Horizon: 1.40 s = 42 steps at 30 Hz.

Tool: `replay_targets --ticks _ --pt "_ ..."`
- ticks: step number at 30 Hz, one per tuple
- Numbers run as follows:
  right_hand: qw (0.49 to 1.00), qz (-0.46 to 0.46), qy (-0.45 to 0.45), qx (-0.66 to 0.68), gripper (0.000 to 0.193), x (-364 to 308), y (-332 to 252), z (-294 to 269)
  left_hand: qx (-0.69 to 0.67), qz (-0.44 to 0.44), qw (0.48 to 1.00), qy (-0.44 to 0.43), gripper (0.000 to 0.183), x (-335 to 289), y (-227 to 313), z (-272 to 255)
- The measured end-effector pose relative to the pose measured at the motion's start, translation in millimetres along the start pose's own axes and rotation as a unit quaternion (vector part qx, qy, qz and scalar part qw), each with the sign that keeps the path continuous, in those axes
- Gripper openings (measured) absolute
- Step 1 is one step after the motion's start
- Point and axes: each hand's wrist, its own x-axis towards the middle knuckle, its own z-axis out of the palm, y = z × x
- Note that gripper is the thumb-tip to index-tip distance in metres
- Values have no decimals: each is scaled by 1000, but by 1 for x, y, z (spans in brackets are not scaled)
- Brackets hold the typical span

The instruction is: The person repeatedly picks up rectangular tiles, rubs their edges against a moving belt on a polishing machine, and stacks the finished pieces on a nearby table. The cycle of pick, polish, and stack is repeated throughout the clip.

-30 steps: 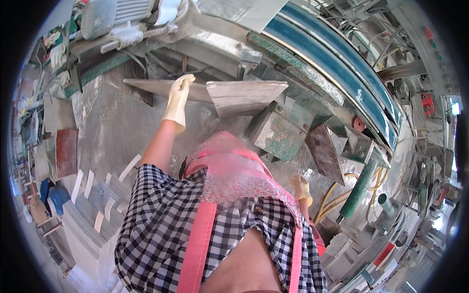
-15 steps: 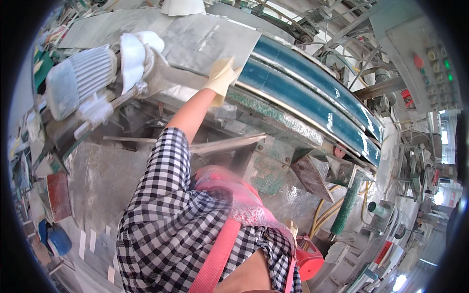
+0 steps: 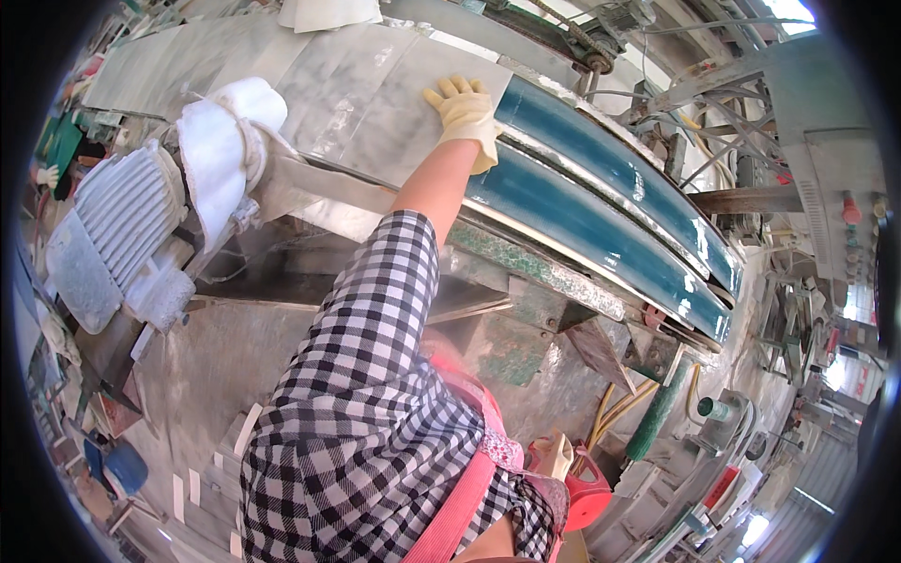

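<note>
My left hand (image 3: 463, 111), in a cream rubber glove, lies with fingers spread on the end of a pale grey, marble-like slab (image 3: 394, 103). The slab rests on the conveyor, next to its wet blue belts (image 3: 582, 211). The slab's right edge runs beside my wrist. Low on the right, my right hand (image 3: 556, 455) shows in part, also in a cream glove, beside a red plastic container with a handle (image 3: 588, 493). Its fingers are mostly hidden, so I cannot tell whether it grips the handle.
More grey slabs (image 3: 188, 70) line the conveyor leftward. A ribbed motor (image 3: 117, 220) and a white-wrapped machine part (image 3: 225, 131) stand at its near left. A metal control box (image 3: 835, 178) is at the far right. A green roller (image 3: 657, 418) and yellow hoses (image 3: 624, 408) sit below the belts.
My left hand has moved from the slab's near right corner to lie flat farther onto its top. The view has shifted, and more of my right glove shows beside the red container.
</note>
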Motion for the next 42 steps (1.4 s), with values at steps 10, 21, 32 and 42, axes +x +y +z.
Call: replay_targets --ticks 10,21,32,42 --pt "991 -10 71 110 36 47 -96 13 -44 -15 999 -16 86 27 13 1" --pt "947 -286 -130 61 32 119 -310 70 -251 114 960 -42 34 46 -75 -69" --pt "894 -403 -45 -190 66 138 -473 201 -440 46 896 -42 36 15 -21 -25" --pt "893 -396 -14 -212 51 153 -467 201 52 -20 998 -20 97 56 -69 -12"
